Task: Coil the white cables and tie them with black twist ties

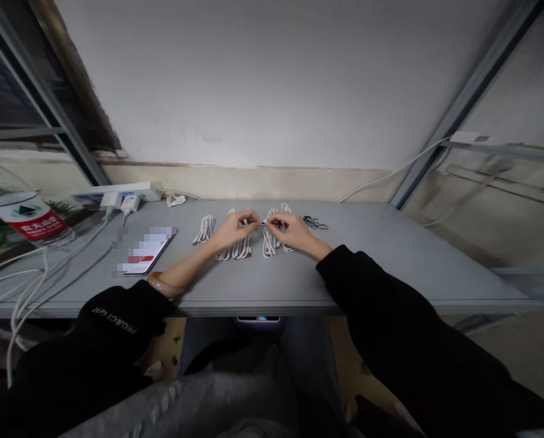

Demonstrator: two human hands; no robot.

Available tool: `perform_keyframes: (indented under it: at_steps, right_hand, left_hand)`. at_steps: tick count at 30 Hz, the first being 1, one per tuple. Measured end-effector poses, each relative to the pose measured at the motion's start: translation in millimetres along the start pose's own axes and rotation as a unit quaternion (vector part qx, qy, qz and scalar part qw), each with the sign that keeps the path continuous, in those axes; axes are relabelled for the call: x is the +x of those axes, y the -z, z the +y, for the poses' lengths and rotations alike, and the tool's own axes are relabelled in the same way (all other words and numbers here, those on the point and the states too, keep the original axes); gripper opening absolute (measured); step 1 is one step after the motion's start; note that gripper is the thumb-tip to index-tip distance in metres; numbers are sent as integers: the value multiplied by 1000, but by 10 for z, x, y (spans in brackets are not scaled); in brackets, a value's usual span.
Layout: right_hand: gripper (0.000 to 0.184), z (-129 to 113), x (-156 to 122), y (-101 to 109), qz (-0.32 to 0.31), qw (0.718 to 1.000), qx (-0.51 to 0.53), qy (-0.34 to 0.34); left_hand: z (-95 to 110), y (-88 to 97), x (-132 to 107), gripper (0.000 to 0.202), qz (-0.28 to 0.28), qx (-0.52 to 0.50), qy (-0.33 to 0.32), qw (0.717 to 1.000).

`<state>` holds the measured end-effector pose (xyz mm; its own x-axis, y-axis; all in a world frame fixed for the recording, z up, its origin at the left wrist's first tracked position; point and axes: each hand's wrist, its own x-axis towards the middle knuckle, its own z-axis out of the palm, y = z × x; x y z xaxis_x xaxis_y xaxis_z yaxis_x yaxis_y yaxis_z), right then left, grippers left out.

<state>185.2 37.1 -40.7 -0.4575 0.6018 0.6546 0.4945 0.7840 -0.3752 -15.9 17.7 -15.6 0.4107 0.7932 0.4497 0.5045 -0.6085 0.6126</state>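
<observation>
I'm reading "PROJECT" on the black left sleeve [117, 322] and 农夫山泉 on the water bottle's red label [37, 224].

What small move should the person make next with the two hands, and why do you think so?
Probably the right hand should ease the small dark piece away from the left hand and keep it raised above the grey table. Both hands seem to pinch it fingertip to fingertip, right above the coiled white cables, so it might catch in them if lowered.
</observation>
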Motion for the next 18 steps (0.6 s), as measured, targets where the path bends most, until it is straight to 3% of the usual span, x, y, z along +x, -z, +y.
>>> perform_keyframes:
  at_steps: [5,11,18]
  right_hand:
    - [17,24,1,7,-21,1000,-10,-6]
    - [14,-3,-2,8,-28,999,-19,-6]
    - [12,-95,-20,-43,-14,1000,4,-13]
  left_hand:
    - [-71,-24,3,17,5,40,-16,999]
    - [-113,-23,16,17,26,102,-80,991]
    - [-20,-43,-19,18,68,190,-56,978]
